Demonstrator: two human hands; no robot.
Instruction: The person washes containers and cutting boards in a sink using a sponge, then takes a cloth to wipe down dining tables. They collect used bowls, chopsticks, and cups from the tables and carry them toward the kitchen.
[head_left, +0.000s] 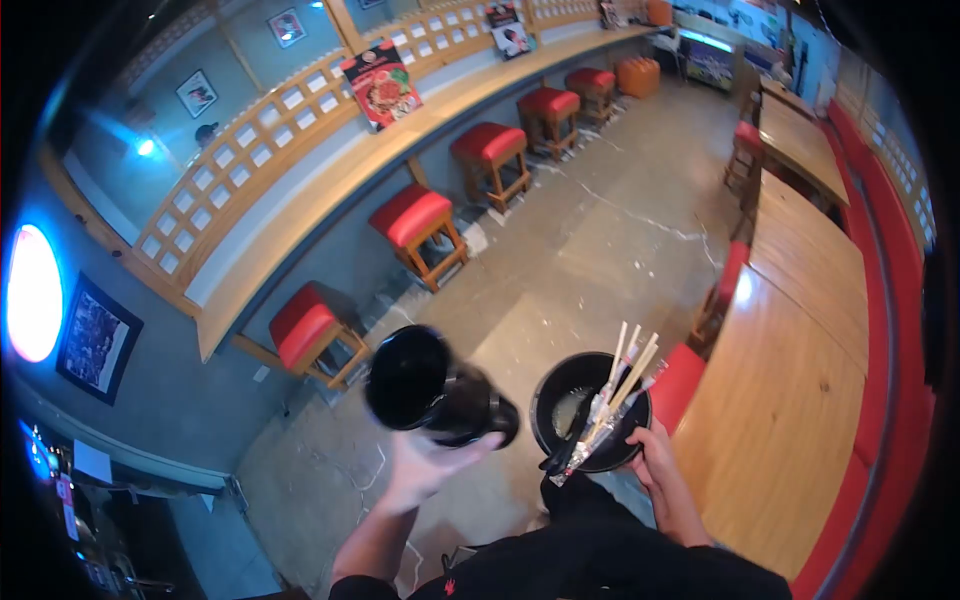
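Note:
My left hand [430, 468] is closed around a black cup [412, 375], tilted sideways with its wide mouth facing me. Ridges run along its dark side, and I cannot tell whether it is one cup or several stacked. To the right, my right hand [655, 460] grips the rim of a round black bowl [545, 405]. Wooden chopsticks [636, 368] lie across the bowl and stick out past its far rim, together with crumpled clear wrappers [592, 437]. A little pale residue or liquid shows at the bottom of the bowl. The cup and bowl are apart.
A long wooden counter [330, 175] runs along the left wall, with red-topped stools [410, 215] beside it. Menu stands [382, 88] sit on the counter. At right, wooden tables [790, 400] adjoin a red bench [905, 350]. Between them stretches a cracked concrete floor [590, 240].

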